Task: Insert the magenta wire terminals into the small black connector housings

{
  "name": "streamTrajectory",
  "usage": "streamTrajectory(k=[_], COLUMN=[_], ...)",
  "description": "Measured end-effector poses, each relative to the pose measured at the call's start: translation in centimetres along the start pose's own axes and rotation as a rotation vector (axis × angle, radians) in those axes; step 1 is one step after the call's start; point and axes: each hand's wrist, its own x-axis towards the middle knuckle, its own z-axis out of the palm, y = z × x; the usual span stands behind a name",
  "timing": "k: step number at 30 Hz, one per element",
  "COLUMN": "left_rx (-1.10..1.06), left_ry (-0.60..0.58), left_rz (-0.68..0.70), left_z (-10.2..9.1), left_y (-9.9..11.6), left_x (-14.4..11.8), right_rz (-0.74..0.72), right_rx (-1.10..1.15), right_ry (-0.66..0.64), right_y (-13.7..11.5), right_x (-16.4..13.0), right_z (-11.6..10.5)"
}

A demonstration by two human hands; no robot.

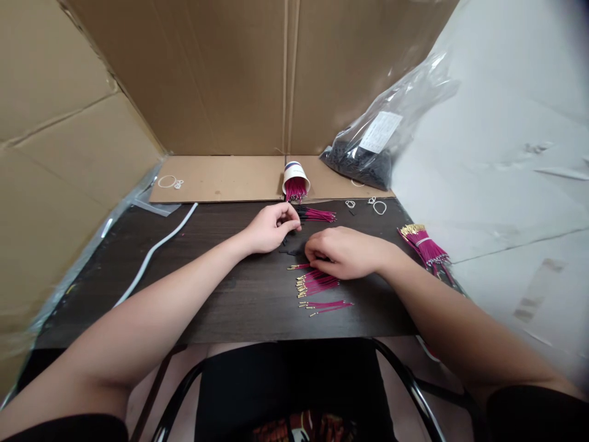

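Note:
My left hand (275,227) is closed in a pinch, thumb against forefinger, just in front of the paper cup; what lies between the fingertips is too small to make out. Beside it lie magenta wires with black sleeves (317,214). My right hand (343,253) has its fingers curled together low over the table, and whatever they grip is hidden. A magenta wire with a gold tip (299,266) pokes out by its fingertips. Below, loose magenta wires with gold terminals (317,283) lie in a row. Small black sleeves (291,252) are scattered between my hands.
A paper cup (295,174) lies tipped, full of magenta wires. Behind right stands a plastic bag (368,153) of black pieces. Rubber bands (379,207) lie nearby. A banded wire bundle (426,244) sits at the right edge, and a pale tube (156,248) at left. Cardboard walls (221,73) enclose the table.

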Motion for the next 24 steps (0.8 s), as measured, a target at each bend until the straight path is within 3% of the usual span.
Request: streamTrajectory(k=[4,9,13,17,24], left_rx=[-0.121,-0.097,-0.079,-0.108,-0.21], left_ry=[0.015,0.037,0.085,0.124,0.144], left_rz=[-0.05,-0.008,0.012,-0.008,-0.053], left_z=[-0.3,-0.6,-0.5,-0.3,-0.2], left_y=[-0.3,-0.6,-1.0,-1.3,-1.2], left_x=[0.3,0.3,0.4,0.6,0.7], right_rz=[-0.033,-0.076,-0.01,-0.031,-0.023], right_rx=[0.081,0.235,0.371,0.245,0.193], right_ry=[0.09,0.294,0.366,0.385,0.674], right_y=[0.9,2.5,3.8,4.6,4.8], right_x=[0.0,0.1,0.4,0.9,2.1], right_z=[-0.5,-1.0,-0.8,0.0,2.0])
